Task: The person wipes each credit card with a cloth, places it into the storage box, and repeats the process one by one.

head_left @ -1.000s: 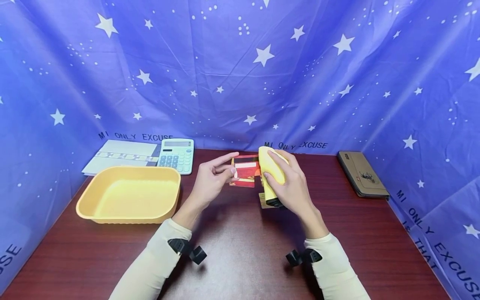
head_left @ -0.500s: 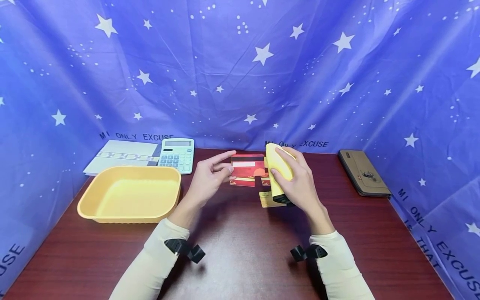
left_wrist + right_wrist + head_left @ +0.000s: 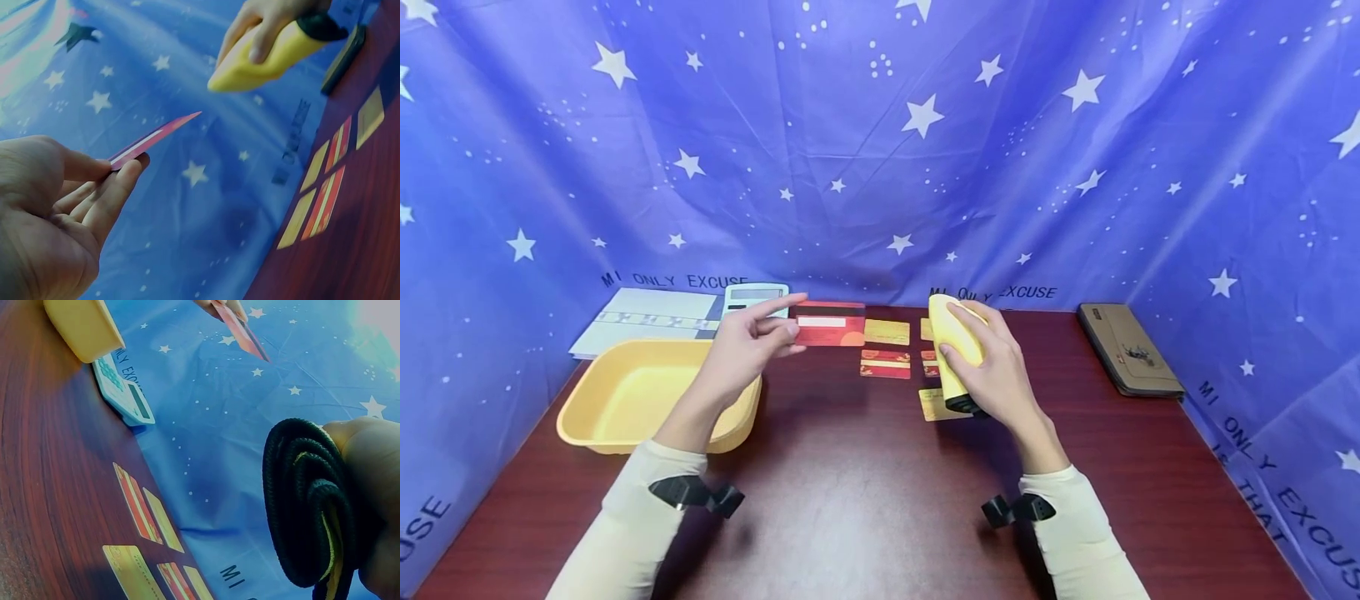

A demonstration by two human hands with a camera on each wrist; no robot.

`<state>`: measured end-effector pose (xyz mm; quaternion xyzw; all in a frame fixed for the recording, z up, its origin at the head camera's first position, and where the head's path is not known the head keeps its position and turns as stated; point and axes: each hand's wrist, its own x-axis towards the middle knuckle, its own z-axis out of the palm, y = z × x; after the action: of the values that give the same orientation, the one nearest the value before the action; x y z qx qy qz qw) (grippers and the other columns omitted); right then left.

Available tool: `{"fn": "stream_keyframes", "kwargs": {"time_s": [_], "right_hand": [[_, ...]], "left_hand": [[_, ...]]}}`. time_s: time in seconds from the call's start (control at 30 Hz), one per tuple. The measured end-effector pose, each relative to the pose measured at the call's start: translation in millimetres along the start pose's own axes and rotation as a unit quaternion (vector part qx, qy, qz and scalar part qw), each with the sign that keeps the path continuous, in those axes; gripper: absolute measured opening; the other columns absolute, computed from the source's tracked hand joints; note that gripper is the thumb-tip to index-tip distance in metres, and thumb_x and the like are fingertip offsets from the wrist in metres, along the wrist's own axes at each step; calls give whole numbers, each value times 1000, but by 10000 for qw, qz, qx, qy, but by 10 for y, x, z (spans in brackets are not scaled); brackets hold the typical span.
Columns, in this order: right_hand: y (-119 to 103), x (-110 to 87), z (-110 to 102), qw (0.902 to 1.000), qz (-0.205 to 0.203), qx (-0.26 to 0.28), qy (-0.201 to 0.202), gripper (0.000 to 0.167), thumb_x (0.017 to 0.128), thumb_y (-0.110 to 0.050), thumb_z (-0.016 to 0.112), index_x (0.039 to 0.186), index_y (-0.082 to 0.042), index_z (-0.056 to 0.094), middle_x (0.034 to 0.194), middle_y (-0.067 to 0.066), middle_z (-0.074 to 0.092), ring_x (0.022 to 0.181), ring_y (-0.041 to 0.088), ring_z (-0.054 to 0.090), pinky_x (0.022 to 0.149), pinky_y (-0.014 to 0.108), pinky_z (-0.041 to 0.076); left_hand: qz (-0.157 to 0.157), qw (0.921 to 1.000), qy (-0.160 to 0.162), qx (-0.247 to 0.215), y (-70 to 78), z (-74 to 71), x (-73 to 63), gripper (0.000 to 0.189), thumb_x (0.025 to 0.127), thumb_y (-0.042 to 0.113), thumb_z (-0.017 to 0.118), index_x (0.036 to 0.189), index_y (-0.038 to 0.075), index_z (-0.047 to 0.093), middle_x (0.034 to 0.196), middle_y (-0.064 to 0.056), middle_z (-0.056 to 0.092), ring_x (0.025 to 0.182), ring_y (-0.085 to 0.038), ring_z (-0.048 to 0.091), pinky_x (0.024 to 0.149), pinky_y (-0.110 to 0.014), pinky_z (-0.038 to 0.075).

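My left hand (image 3: 741,354) pinches a red bank card (image 3: 831,323) between thumb and fingers, its dark stripe and white strip facing up. The card is raised off the table, seen nearly edge-on in the left wrist view. My right hand (image 3: 997,362) grips a rolled yellow cloth (image 3: 950,337) with black edging. In the right wrist view the roll's black-edged layers (image 3: 306,500) show end-on. On the table below lie a gold card (image 3: 887,332), a red card with a pale stripe (image 3: 885,364) and another gold card (image 3: 936,405). Two more cards are partly hidden behind the cloth.
A yellow plastic basin (image 3: 632,396) stands at the left, partly behind my left forearm. Behind it are a pale blue calculator (image 3: 754,293) and a white booklet (image 3: 651,302). A brown wallet (image 3: 1131,350) lies at the right. Blue starry curtain surrounds the table.
My left hand has moved left with the red card, away from the cloth, uncovering the cards on the table. My right hand with the cloth has shifted slightly right.
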<state>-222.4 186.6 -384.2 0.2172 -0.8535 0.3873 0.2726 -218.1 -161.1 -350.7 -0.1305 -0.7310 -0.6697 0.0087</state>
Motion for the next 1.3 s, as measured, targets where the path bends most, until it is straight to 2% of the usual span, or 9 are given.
{"fn": "stream_keyframes", "kwargs": {"time_s": [0.13, 0.23, 0.37, 0.5, 0.7, 0.8, 0.93, 1.13, 1.3], "right_hand": [[-1, -6, -3, 10000, -31, 1, -68, 61, 86, -11, 81, 143, -17, 63, 146, 12, 57, 133, 31, 56, 103, 49, 53], [-1, -6, -9, 10000, -75, -7, -51, 60, 86, -11, 81, 143, -16, 63, 145, 13, 57, 133, 31, 56, 103, 49, 53], [2, -4, -22, 9999, -128, -11, 17, 61, 85, -10, 82, 143, -15, 63, 145, 14, 58, 132, 31, 56, 103, 50, 52], [1, 2, -22, 9999, -103, 16, 10, 61, 85, -10, 82, 143, -15, 63, 144, 14, 58, 132, 31, 56, 104, 49, 52], [-15, 4, -5, 10000, -31, -17, -79, 59, 86, -12, 81, 142, -15, 63, 145, 14, 57, 133, 32, 56, 104, 51, 53], [-9, 5, -8, 9999, -34, -61, -80, 59, 86, -12, 81, 142, -15, 64, 145, 14, 57, 133, 32, 56, 103, 51, 53], [4, 6, -12, 10000, -37, -68, -57, 59, 86, -11, 81, 142, -15, 63, 145, 15, 57, 132, 32, 56, 102, 51, 54], [12, -2, -2, 9999, 59, -12, -101, 60, 87, -13, 81, 143, -18, 63, 146, 12, 57, 131, 31, 56, 101, 50, 55], [26, -5, 3, 9999, 91, -23, -83, 60, 86, -13, 81, 143, -19, 63, 145, 11, 57, 131, 30, 57, 101, 48, 54]], "left_hand": [[-62, 9999, -48, 148, -17, -177, -37, 49, 100, 3, 64, 148, 5, 55, 101, 0, 78, 92, -9, 77, 89, -35, 67], [-121, 9996, -42, 256, -21, -307, -95, 49, 101, 4, 64, 149, 3, 53, 99, 6, 77, 93, -8, 76, 89, -33, 66], [-267, 9995, 11, 157, -56, -512, -192, 52, 101, 5, 63, 150, -3, 49, 97, 6, 77, 95, -4, 75, 89, -32, 66], [-335, 9989, 63, -322, -137, -729, -269, 54, 100, 2, 65, 150, -7, 47, 96, 4, 78, 93, -5, 75, 87, -31, 66], [-238, 9951, 25, -960, -258, -1003, -364, 48, 97, -3, 66, 144, 1, 58, 107, 2, 79, 96, -8, 76, 85, -32, 66], [-390, 9955, 35, -866, -294, -1097, -400, 49, 97, -3, 67, 145, 2, 57, 115, 8, 76, 99, -6, 75, 85, -30, 67], [-705, 9955, 33, -636, -347, -1208, -420, 54, 96, 1, 69, 148, 1, 53, 118, 14, 74, 103, -4, 74, 86, -30, 67], [-901, 9938, 39, -656, -427, -1339, -445, 50, 95, -2, 70, 143, 4, 60, 114, 11, 77, 99, -6, 75, 82, -29, 67], [-1120, 9927, 103, -444, -504, -1397, -470, 48, 94, 0, 73, 140, 7, 64, 111, 14, 77, 94, -7, 76, 81, -27, 67]]}}
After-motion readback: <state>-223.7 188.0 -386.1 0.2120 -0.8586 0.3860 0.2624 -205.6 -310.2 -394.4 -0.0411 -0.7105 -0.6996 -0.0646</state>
